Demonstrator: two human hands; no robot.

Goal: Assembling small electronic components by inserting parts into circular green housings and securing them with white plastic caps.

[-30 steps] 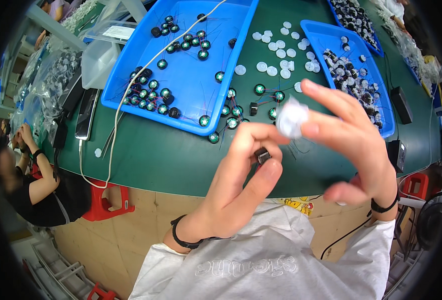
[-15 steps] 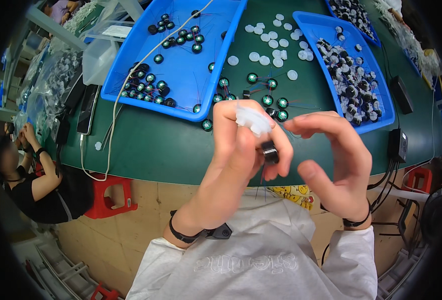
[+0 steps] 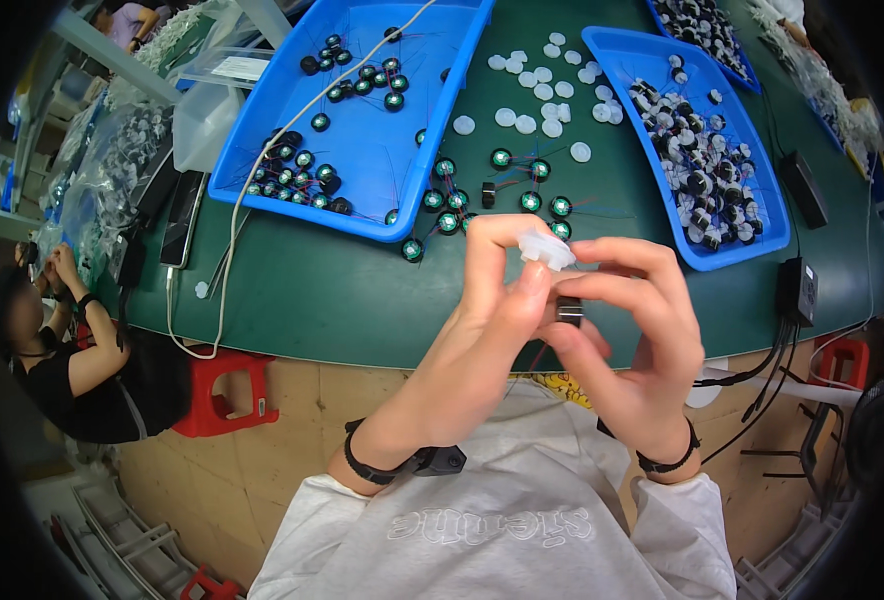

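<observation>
Between the thumb and forefinger of my left hand (image 3: 487, 340) is a white plastic cap (image 3: 545, 252), possibly more than one stacked. A small black cylindrical component (image 3: 569, 311) with thin wires hanging below it sits just under the cap. My right hand (image 3: 647, 350) pinches that component between thumb and forefinger, its other fingers curved up close to the cap. Whether my left lower fingers still touch the component is hidden. Beyond my hands, several black round components with green faces (image 3: 458, 200) and wires lie on the green table (image 3: 362, 300).
A blue tray (image 3: 307, 222) at the left holds similar wired components. Loose white caps (image 3: 544, 91) lie behind my hands. Another blue tray (image 3: 692, 257) at the right holds black-and-white pieces. A white cable (image 3: 230, 240) crosses the left tray; a phone (image 3: 182, 218) lies beside it. A person (image 3: 72, 360) sits at left.
My right hand has moved left and closed on the black component, where it was apart with fingers spread. My left hand has shifted slightly right with the white cap.
</observation>
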